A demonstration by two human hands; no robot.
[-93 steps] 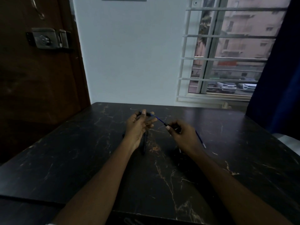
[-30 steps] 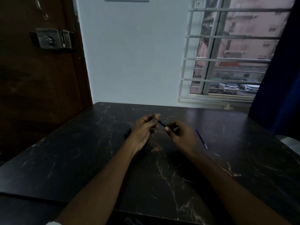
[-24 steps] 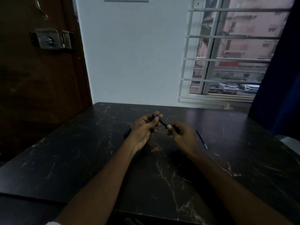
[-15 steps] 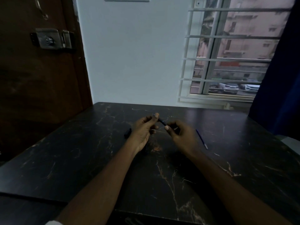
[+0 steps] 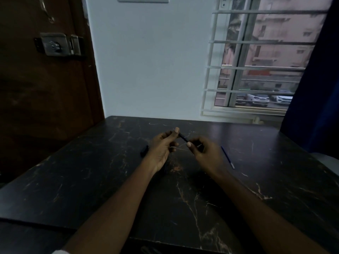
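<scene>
pinching a slim blue pen part (image 5: 183,138) at centre frame, just above the dark table (image 5: 91,180), with the left hand (image 5: 162,146) curled on its far end by thumb and fingertips and the right hand (image 5: 206,152) curled round its near end, thumb tip on top. probably fitting or twisting pen pieces together, going by the thin refill (image 5: 227,157) lying right of centre and the dark cap (image 5: 144,150) lying just left of the left hand. could slip from so light a pinch and roll away. could bend or crack if twisted off-axis. could knock the refill toward the right edge with the right wrist. easy to misalign in such dim light.
</scene>
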